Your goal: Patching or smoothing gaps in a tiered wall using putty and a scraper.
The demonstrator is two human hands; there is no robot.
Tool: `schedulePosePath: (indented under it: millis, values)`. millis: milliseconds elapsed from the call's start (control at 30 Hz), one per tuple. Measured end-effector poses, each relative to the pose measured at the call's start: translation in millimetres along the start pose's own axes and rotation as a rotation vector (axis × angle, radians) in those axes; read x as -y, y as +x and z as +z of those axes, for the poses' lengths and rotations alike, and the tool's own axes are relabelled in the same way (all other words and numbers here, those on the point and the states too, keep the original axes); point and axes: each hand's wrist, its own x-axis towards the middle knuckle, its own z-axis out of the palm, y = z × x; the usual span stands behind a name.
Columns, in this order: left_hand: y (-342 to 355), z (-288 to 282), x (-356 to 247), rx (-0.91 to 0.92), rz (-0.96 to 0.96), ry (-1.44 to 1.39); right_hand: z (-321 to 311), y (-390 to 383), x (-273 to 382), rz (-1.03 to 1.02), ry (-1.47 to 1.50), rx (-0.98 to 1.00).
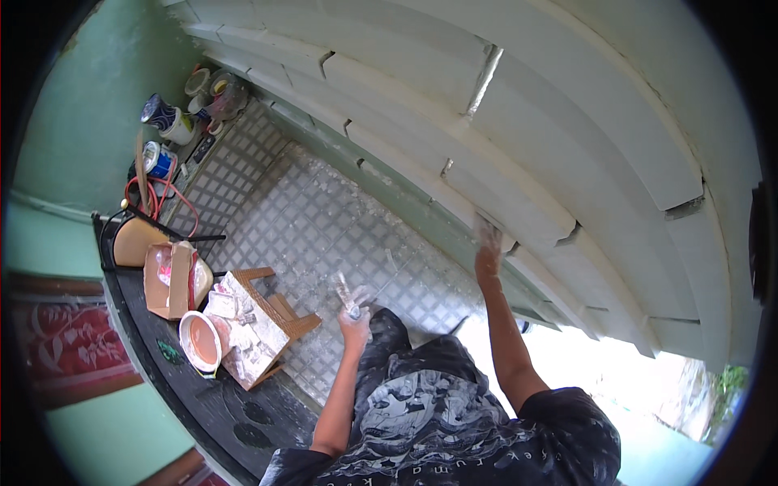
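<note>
Where my view begins on the left, a chair (138, 241) with a tan seat stands below several paint pots (177, 128) and a coil of orange hose (172, 190). Just beside the chair is an open cardboard box (179, 290) with pink and red things inside. Next comes a white bucket (185, 347) holding something salmon-coloured, against the edge of a brown stool (266, 328), whose top is thickly smeared with white and carries pale lumps. Right of the stool, above the tiled floor (320, 206), my left hand (354, 318) is curled around a narrow, white-smeared tool (344, 287) that points away from me. Farther right, my right arm reaches out, and my right hand (489, 240) is up at the lower edges of the pale overlapping boards (519, 162). Its fingers look extended but blurred, so I cannot tell how far open they are or whether they grip anything. The boards stretch past that hand to the right, with dark gaps at some joints.
</note>
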Motion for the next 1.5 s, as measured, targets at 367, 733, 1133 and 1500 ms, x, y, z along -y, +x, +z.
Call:
schedulePosePath:
  millis: [367,733,1133,1500]
  values:
    - [84.6,-56.4,-31.9,0.115,-0.098,-0.098,-76.7,-36.3,62.6,0.360,0.241,0.271]
    - [176.1,44.6,-99.3,0.362,0.021,-0.136,97.1,39.7,77.5,0.656,0.952,0.206]
    - [226.7,134.0,-80.9,0.787,0.026,0.337,8.0,65.2,150.0,0.560,0.766,0.041]
    - [234.2,152.6,-75.3,0.868,0.153,0.247,-22.5,59.1,165.4,1.104,0.610,-0.197]
